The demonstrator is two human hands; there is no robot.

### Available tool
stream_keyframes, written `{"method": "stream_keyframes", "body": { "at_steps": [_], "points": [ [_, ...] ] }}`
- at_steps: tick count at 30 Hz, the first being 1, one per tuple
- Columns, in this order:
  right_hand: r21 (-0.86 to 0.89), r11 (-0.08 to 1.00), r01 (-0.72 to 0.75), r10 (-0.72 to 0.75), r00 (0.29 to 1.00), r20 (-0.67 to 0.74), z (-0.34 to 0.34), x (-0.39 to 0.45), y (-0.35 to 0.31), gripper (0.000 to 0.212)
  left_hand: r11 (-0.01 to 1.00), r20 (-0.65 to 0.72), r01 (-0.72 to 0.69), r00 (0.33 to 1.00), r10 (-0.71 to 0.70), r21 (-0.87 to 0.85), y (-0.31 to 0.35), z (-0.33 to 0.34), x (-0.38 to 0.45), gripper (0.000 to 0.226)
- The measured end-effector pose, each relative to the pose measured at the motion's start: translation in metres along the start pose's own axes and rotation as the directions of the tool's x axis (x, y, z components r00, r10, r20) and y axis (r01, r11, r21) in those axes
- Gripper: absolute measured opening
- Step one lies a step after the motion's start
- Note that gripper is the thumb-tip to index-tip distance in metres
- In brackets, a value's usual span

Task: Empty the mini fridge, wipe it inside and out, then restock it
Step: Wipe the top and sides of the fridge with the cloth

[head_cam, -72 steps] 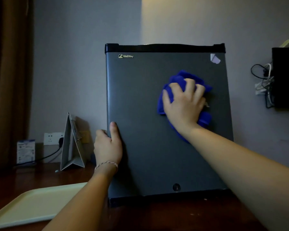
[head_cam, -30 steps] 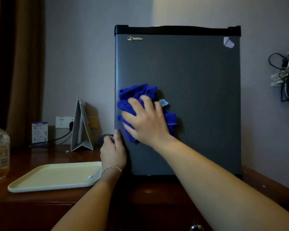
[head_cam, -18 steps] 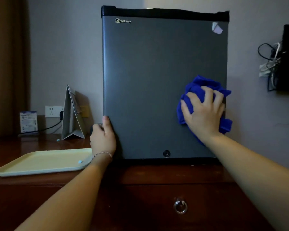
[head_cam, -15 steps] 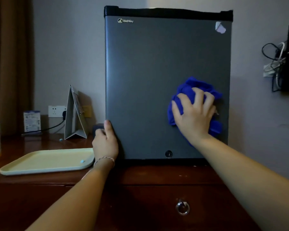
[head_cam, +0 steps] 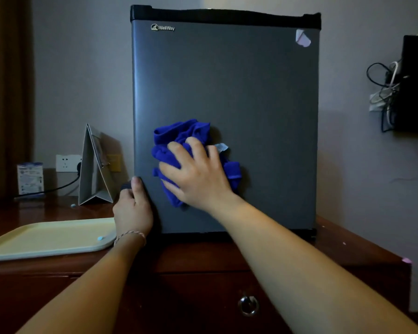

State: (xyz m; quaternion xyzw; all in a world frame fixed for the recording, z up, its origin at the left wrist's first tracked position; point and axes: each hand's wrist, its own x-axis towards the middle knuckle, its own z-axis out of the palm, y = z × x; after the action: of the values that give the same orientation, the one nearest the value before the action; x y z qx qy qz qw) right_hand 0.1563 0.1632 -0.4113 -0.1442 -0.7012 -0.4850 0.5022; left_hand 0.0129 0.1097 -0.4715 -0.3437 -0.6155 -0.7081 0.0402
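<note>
A dark grey mini fridge (head_cam: 227,80) stands with its door closed on a dark wooden dresser (head_cam: 348,249). My right hand (head_cam: 198,174) presses a bunched blue cloth (head_cam: 179,133) flat against the lower left part of the door, fingers spread over the cloth. My left hand (head_cam: 133,208) grips the door's lower left edge, thumb on the front and fingers wrapped round the side. The fridge's inside is hidden.
A cream tray (head_cam: 46,237) lies on the dresser to the left of the fridge. Behind it stand a folded card (head_cam: 92,169), a small box (head_cam: 30,178) and a wall socket (head_cam: 65,162). A black device with tangled cables (head_cam: 384,92) hangs on the right wall.
My right hand has swept the blue cloth from the door's right side across to its lower left. My left hand has kept its hold on the left edge.
</note>
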Motion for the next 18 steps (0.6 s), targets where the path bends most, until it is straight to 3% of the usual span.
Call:
{"method": "stream_keyframes", "body": {
  "at_steps": [5, 10, 15, 18],
  "points": [
    [-0.085, 0.982, -0.169, 0.168, 0.986, -0.025, -0.022, -0.045, 0.082, 0.027, 1.000, 0.005, -0.007, 1.000, 0.007, 0.020, 0.002, -0.001, -0.003, 0.072],
    [-0.165, 0.874, -0.456, 0.443, 0.889, -0.114, -0.042, -0.087, 0.142, 0.031, 1.000, -0.006, -0.009, 1.000, 0.009, 0.000, 0.000, 0.000, -0.001, 0.070],
    [-0.200, 0.748, -0.632, 0.599, 0.774, -0.204, -0.032, -0.075, 0.123, 0.031, 1.000, -0.010, 0.000, 1.000, 0.000, -0.018, 0.002, -0.001, -0.005, 0.069],
    [-0.202, 0.787, -0.583, 0.544, 0.810, -0.221, -0.020, -0.044, 0.085, 0.028, 0.999, -0.017, -0.028, 0.999, 0.027, -0.033, -0.001, 0.001, -0.005, 0.067]
  ]
}}
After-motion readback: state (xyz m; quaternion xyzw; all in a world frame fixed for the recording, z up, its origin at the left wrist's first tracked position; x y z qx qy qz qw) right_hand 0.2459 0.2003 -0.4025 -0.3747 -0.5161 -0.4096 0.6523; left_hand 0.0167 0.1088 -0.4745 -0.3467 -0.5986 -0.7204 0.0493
